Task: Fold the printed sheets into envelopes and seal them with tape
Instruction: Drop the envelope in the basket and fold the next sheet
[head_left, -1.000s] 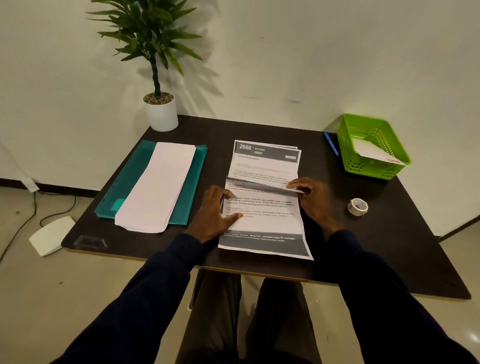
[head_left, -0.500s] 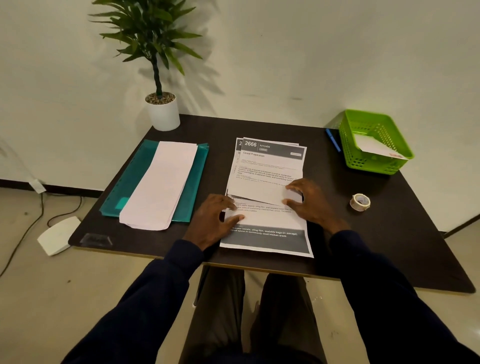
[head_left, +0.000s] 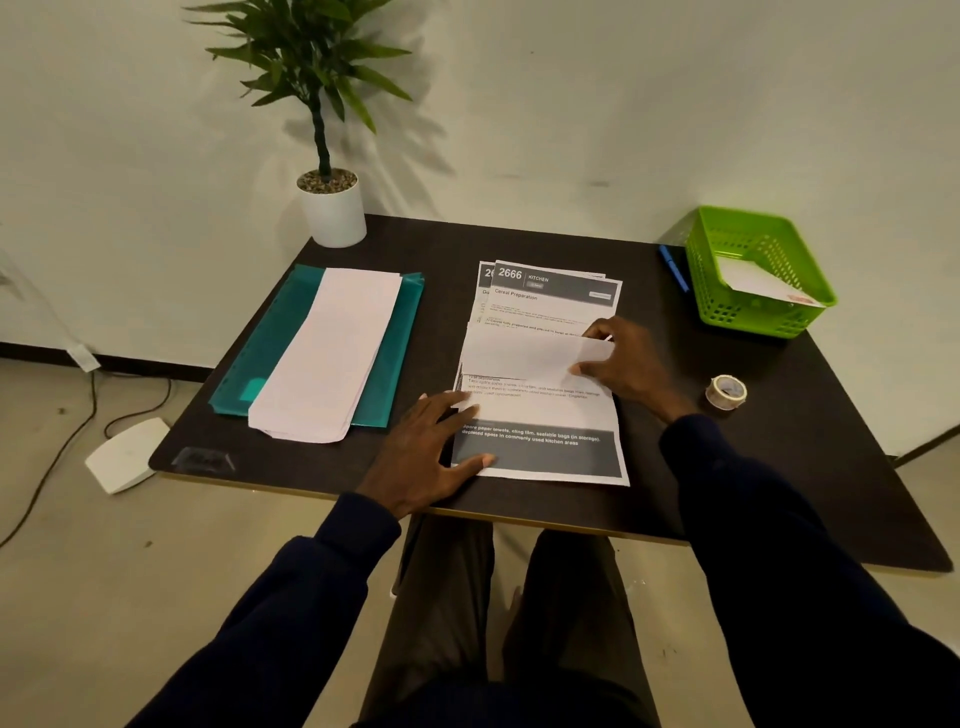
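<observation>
While the fold is only half made, the crease could run crooked.
On the dark table (head_left: 779, 493) the printed sheet (head_left: 540, 415) lies atop a loose stack (head_left: 484, 285), so it may slide; my left hand (head_left: 431, 447) lies flat with fingers spread on its near-left edge, my right hand (head_left: 631, 366) pinches the turned-over flap (head_left: 524, 356), and the tape roll (head_left: 727, 391) sits apart to the right.

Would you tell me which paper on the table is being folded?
The printed sheet in front: the right hand pinches its turned-over white flap, unlike the stack on the teal folder or the paper in the green basket.
</observation>
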